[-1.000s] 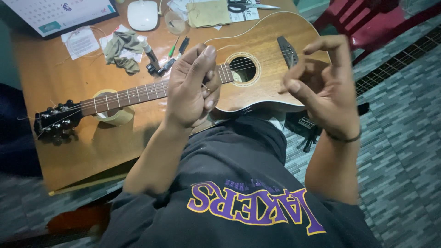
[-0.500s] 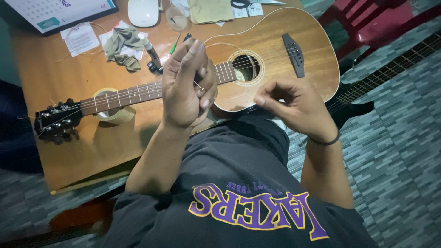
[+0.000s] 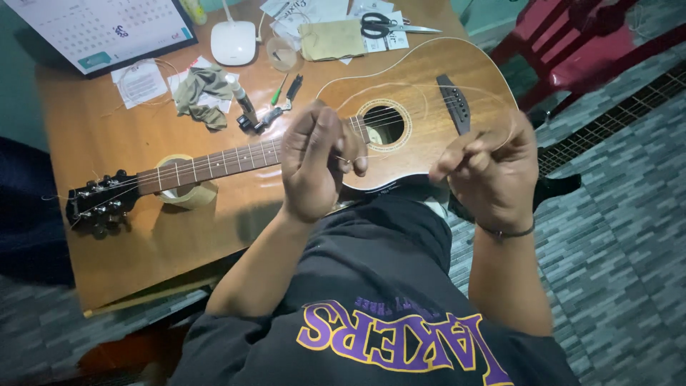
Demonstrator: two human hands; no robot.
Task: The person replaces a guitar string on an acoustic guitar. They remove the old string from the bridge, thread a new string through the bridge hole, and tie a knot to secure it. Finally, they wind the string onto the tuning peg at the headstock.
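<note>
Left hand (image 3: pixel 314 164): fingers pinched on a thin guitar string (image 3: pixel 400 68). Right hand (image 3: pixel 489 171): fingers closed on the same string, now raised from its lower position (loop arcs over the guitar (image 3: pixel 400 125)). Guitar lies on the surface (image 3: pixel 107 143); scissors (image 3: pixel 382 25) far.

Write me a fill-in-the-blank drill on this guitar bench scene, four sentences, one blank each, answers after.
1. Both hands, the left hand and the right hand, pinch a thin looping guitar ____.
2. The acoustic guitar lies flat on the wooden ____.
3. A roll of tape sits under the guitar's ____.
4. The scissors near the far edge have ____ handles.

Missing words: string; table; neck; black
</note>
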